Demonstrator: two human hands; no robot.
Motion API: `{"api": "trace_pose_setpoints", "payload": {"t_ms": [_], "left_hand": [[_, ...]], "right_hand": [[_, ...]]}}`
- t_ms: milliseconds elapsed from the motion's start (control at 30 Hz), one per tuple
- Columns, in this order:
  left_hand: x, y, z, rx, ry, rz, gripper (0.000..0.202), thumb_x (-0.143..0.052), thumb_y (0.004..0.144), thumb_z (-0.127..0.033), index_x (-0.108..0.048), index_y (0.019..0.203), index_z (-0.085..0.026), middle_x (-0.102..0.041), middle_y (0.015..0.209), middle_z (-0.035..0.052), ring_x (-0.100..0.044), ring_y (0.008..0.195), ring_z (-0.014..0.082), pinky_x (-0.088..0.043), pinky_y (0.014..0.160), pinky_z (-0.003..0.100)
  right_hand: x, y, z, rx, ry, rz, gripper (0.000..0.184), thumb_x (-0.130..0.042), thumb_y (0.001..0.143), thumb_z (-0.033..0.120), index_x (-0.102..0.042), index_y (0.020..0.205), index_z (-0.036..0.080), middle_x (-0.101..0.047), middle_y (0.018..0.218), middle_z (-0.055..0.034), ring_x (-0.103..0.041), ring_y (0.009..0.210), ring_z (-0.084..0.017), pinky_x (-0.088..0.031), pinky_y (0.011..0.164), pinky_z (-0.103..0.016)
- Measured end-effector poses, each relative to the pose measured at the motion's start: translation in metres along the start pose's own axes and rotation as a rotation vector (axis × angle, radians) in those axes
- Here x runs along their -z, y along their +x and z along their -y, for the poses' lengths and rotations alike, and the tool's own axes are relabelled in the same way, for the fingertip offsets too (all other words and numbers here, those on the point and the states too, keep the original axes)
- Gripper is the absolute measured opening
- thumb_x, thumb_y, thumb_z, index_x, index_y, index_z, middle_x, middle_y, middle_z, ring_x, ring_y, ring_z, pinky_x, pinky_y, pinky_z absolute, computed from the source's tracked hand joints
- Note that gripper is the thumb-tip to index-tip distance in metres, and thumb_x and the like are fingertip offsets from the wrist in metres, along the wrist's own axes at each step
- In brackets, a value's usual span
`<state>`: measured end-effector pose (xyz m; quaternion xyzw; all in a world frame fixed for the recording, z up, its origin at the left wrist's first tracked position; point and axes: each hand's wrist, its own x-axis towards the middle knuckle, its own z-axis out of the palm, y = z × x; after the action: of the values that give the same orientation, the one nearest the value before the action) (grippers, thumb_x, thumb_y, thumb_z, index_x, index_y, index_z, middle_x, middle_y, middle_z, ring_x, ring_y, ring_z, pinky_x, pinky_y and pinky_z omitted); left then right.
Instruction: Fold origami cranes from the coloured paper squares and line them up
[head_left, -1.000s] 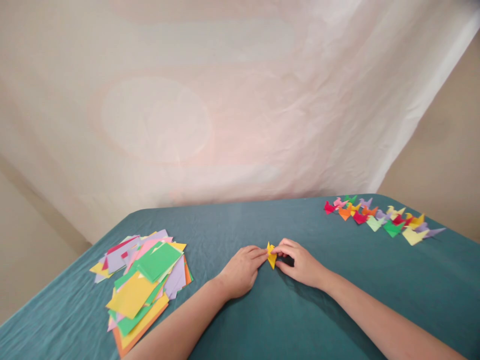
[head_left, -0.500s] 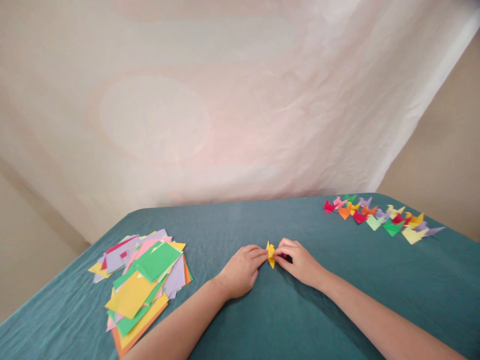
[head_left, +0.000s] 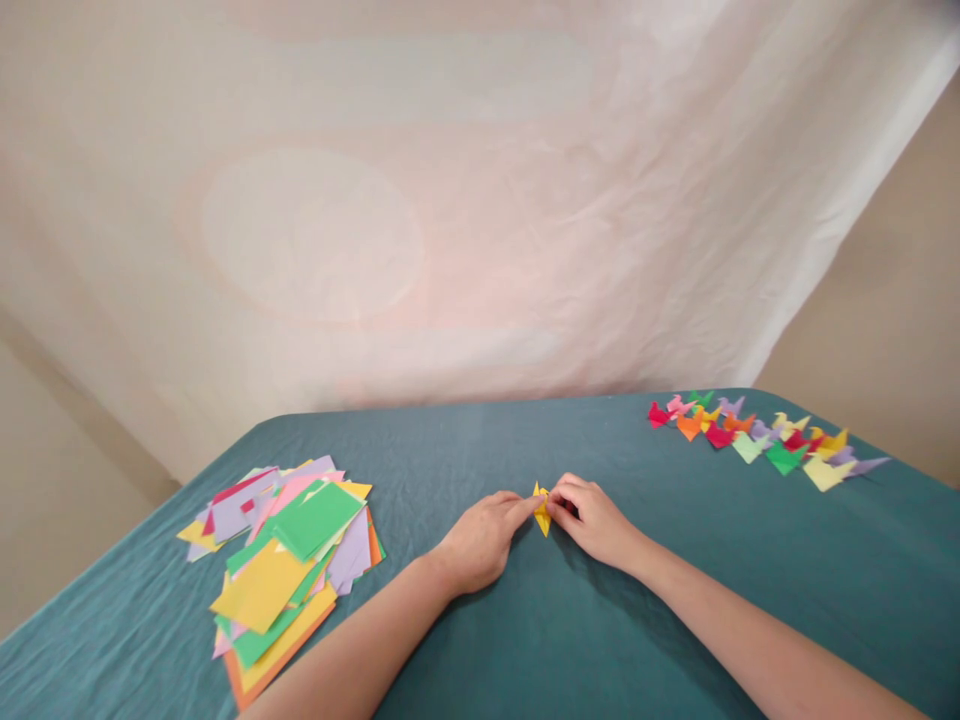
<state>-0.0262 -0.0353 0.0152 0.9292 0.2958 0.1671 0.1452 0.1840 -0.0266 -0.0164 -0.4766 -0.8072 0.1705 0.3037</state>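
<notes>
A small folded yellow origami paper [head_left: 542, 519] lies on the cloth in front of me, with pointed ends at top and bottom. Its shape resembles the folded birds on the right, partly covered by my fingers. From the left, my left hand [head_left: 484, 538] holds it down with the outstretched index finger, the other fingers curled under. My right hand [head_left: 591, 515] pinches its right side between thumb and fingertips. The fold under the fingertips is hidden.
A loose pile of coloured paper sheets [head_left: 319, 520] spreads over the left side. Several small folded paper birds [head_left: 786, 455] in many colours stand in rows at the far right. A teal cloth [head_left: 450, 440] covers the table, and a pale sheet [head_left: 487, 250] hangs behind it.
My left fingers have shifted: the index finger now reaches further right over the yellow paper while the others are drawn back. My right hand keeps its pinch, slightly closer to the paper's middle.
</notes>
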Motion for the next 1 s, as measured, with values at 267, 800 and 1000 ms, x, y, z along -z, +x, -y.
{"api": "trace_pose_setpoints", "payload": {"t_ms": [267,800,1000], "left_hand": [[-0.0051,0.0018,0.0065,-0.085,0.066,0.030,0.056,-0.041,0.076,-0.003,-0.042,0.129,-0.020,-0.051,0.127,0.0060,-0.045,0.116,0.0187,-0.032,0.101,0.035],[-0.0065,0.0013,0.0039,-0.071,0.197,0.044,0.048,-0.041,0.081,-0.007,-0.042,0.128,-0.018,-0.051,0.123,0.0085,-0.043,0.114,0.0200,-0.034,0.099,0.036],[-0.0042,0.0018,0.0008,-0.056,0.220,0.031,0.044,-0.042,0.082,-0.009,-0.044,0.125,-0.019,-0.051,0.119,0.0083,-0.043,0.112,0.0207,-0.035,0.097,0.037]], "right_hand": [[-0.0032,0.0021,-0.0004,-0.043,-0.071,-0.008,0.020,-0.046,0.087,0.026,-0.058,0.073,0.018,-0.056,0.076,-0.0010,-0.052,0.067,-0.013,-0.037,0.066,-0.026],[-0.0057,0.0042,0.0006,-0.096,-0.136,0.000,0.019,-0.046,0.087,0.027,-0.058,0.075,0.018,-0.056,0.078,-0.0005,-0.052,0.067,-0.012,-0.036,0.066,-0.025],[-0.0073,0.0043,-0.0011,-0.114,-0.158,0.006,0.017,-0.048,0.086,0.027,-0.058,0.076,0.018,-0.056,0.079,-0.0004,-0.053,0.067,-0.012,-0.036,0.066,-0.025]]}}
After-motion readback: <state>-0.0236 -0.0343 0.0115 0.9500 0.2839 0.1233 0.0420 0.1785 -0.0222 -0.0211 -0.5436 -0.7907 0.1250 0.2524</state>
